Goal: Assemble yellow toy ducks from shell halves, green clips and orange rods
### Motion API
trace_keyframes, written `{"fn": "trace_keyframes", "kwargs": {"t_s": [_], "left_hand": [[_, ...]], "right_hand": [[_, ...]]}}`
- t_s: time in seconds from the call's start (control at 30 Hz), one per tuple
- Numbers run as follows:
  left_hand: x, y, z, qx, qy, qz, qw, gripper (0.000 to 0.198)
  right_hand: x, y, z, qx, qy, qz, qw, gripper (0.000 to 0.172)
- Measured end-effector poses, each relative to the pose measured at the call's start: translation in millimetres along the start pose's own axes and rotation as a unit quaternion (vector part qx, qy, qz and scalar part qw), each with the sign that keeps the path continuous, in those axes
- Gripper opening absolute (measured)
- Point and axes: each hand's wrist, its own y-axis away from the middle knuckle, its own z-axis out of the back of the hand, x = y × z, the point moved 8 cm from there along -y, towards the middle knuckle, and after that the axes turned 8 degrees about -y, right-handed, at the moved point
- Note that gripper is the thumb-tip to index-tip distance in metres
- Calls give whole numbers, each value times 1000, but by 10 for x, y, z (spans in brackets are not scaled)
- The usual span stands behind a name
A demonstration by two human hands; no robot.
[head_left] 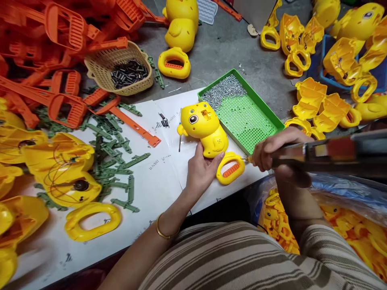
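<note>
My left hand (202, 166) is closed on a yellow duck toy (216, 135), fingers beneath it and thumb at its lower edge. The duck lies on its side, one printed eye showing, with a square opening in its head. Its ring-shaped handle (221, 174) has an orange ribbed trigger inside. My right hand (276, 149) is wrapped round an electric screwdriver (329, 155), its body blurred. The driver's tip points left at the handle's right end; I cannot tell whether it touches. Just behind is a green tray (263, 117) with small silver screws (225, 90) heaped at its far end.
Orange plastic arms (66, 96) pile up at the left, beside green strips (111, 141). A tan basket (136, 86) holds black cylinders. Open duck shells (60, 161) lie at the left, more (311, 96) at the right. A bag of yellow parts (276, 217) sits below the table edge.
</note>
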Motion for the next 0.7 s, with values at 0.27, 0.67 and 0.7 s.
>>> {"fn": "trace_keyframes", "kwargs": {"t_s": [0.27,0.67,0.7], "left_hand": [[22,-1,-14,9,14,4,1000,63],[42,-9,-34,22,33,11,999,69],[41,-8,-33,21,33,10,999,68]], "right_hand": [[91,-329,383,-171,-2,193,966,14],[-184,-442,609,-237,-6,205,950,20],[-190,-444,611,-237,-9,204,950,20]]}}
